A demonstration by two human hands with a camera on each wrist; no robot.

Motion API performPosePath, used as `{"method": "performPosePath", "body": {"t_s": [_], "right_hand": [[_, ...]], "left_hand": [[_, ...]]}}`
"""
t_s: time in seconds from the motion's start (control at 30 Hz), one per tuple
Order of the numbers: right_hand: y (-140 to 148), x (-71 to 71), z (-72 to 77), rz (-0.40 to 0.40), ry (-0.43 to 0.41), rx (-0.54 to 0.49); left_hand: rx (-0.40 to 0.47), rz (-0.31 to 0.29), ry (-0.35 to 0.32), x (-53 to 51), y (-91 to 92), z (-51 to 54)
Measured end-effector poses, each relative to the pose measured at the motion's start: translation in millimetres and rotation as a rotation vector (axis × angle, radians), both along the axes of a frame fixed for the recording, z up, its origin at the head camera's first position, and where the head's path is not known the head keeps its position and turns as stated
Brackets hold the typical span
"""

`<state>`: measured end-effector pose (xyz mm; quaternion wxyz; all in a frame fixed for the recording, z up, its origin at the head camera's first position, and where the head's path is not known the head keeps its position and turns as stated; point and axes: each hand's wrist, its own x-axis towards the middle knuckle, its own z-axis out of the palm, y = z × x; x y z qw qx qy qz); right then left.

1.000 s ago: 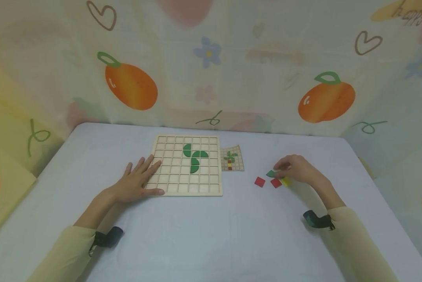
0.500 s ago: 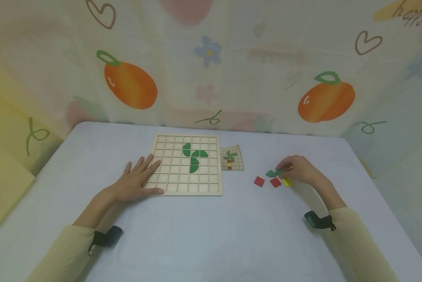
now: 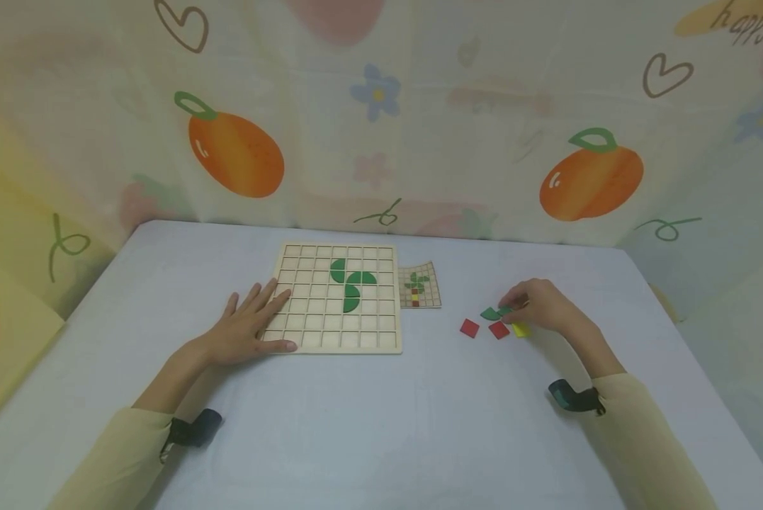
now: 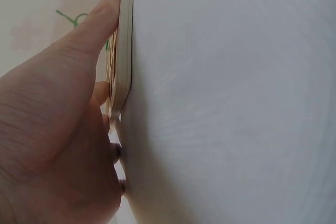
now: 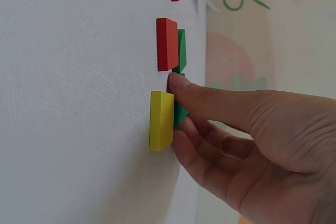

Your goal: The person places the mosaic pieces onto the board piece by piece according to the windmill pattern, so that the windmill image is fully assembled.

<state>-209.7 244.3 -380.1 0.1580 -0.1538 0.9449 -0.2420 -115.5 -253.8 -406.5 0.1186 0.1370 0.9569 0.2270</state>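
A wooden grid board (image 3: 371, 340) lies on the white table with several green quarter-round pieces (image 3: 352, 299) in its cells. My left hand (image 3: 237, 333) rests spread on its left edge; in the left wrist view the thumb lies along the board's side (image 4: 125, 51). At the right, my right hand (image 3: 537, 306) pinches a green piece (image 5: 180, 113) between thumb and fingers, partly hidden by them. Another green piece (image 3: 490, 314) lies beside it. Two red squares (image 3: 469, 328) and a yellow square (image 5: 161, 120) lie close by on the near side.
A pattern card (image 3: 428, 292) touches the board's right edge, showing a green, red and yellow figure on a grid. Behind the white table (image 3: 381, 425) hangs a printed curtain (image 3: 458, 163) with orange fruit and hearts.
My right hand has shifted slightly right from the nearer green piece and uncovered more of it, and the green piece in its fingers has come into view. The left hand stays in place.
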Motion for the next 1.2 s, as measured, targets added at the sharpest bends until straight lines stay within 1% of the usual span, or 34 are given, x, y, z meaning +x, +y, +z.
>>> {"method": "performPosePath", "body": {"t_s": [0.23,0.4,0.57,0.67,0.83,0.97,1.03,1.1,1.2], "right_hand": [[1.3,-0.3,-0.8,0.036,0.026,-0.051],[6.2,-0.1,-1.1,0.049,0.037,-0.042],[7.8,-0.8,-0.5,0.019,0.033,-0.033],[6.8,-1.2,-0.1,-0.012,0.044,-0.044],[3.4,-3.4,1.0,-0.024,0.115,-0.096],[-2.9,-6.7,4.6,-0.001,0.213,-0.128],[-6.8,-8.1,7.2,0.010,0.242,-0.129],[-10.9,-8.8,10.1,0.020,0.253,-0.124],[-17.0,-9.3,14.1,0.028,0.239,-0.112]], "left_hand": [[0.006,-0.004,0.007,1.0,0.6,0.5],[0.004,-0.003,0.005,-0.5,1.2,-1.0],[0.001,0.000,0.001,-0.1,2.3,1.7],[0.000,-0.001,0.003,-0.7,1.5,1.2],[0.000,-0.006,0.002,-1.6,0.2,-0.6],[-0.003,-0.008,0.002,-1.2,-0.6,-1.2],[-0.002,-0.009,0.004,-0.8,-1.0,-1.4],[-0.001,-0.009,0.004,-0.3,-1.3,-1.6],[0.001,-0.008,0.007,-0.1,-1.5,-2.2]]}}
